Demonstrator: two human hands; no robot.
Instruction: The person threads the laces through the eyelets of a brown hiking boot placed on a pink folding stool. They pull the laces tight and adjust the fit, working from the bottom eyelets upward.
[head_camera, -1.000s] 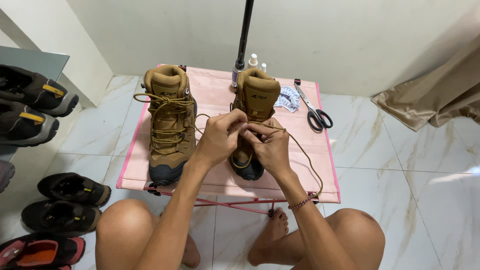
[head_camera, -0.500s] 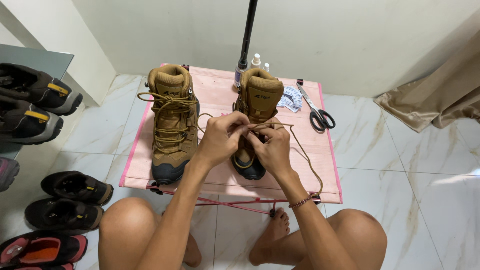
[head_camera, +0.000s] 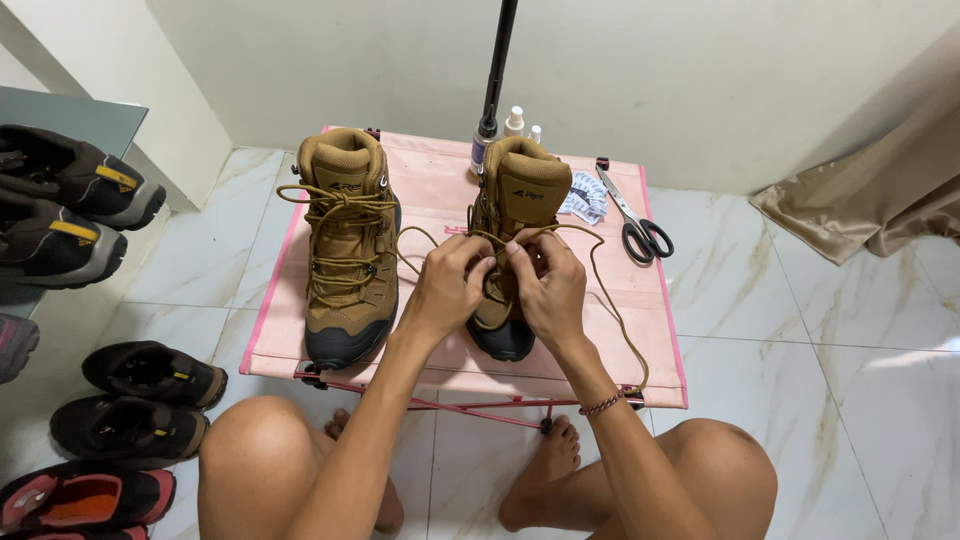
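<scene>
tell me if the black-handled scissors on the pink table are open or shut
Shut. The black-handled scissors lie flat on the pink folding table, right of the tan boot, blades together in one thin line and the two loops side by side.

Matt suede boot (head_camera: 520, 200), glossy marble floor (head_camera: 800, 330)

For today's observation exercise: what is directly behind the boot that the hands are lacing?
Behind the right boot stand a black pole and small white-capped bottles. The boot covers their bases, so where they rest cannot be seen. Both hands grip its laces.
</scene>
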